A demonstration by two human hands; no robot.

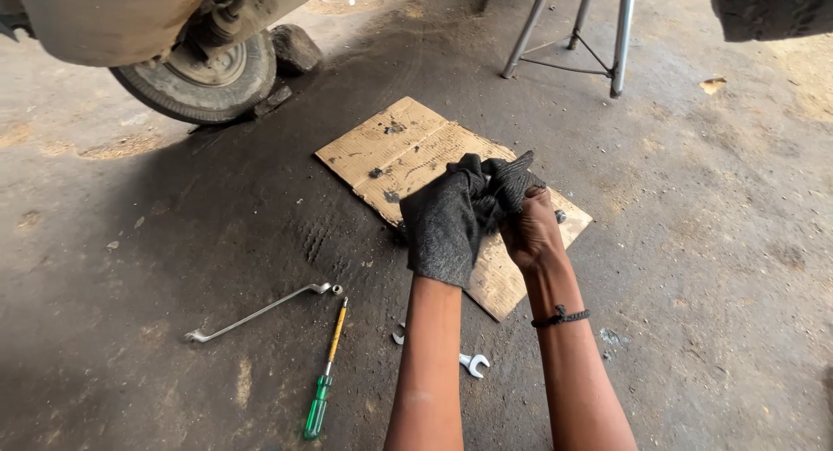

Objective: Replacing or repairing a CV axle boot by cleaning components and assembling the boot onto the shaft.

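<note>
Black knit fabric covers the left hand (442, 225), which wears a dark work glove and closes its fingers on the cuff of a second glove (508, 186); that second glove sits half on the right hand (531, 234), over the fingers only, with the palm and wrist bare; the right hand's fingers are inside the fabric, so whether they are curled or straight cannot be told; a dark cord bracelet (560, 316) circles the right wrist. Both hands hover above a flattened sheet of cardboard (408, 147) lying on the oil-stained concrete floor (711, 269); the gloves are over the sheet's near right part, close to its right edge. On the cardboard's far half lie a few small dark bits (376, 172), too small to identify. On the floor just beyond the cardboard's near left edge lie a bent ring spanner (256, 313), a screwdriver with a green and yellow handle (325, 377) beside it, and an open-ended spanner (473, 362) partly hidden by the left forearm. Well beyond the cardboard's far left corner stands a vehicle wheel (204, 78) with a stone (295, 47) wedged beside it; past the far right stand the metal legs of a stand (577, 34).
</note>
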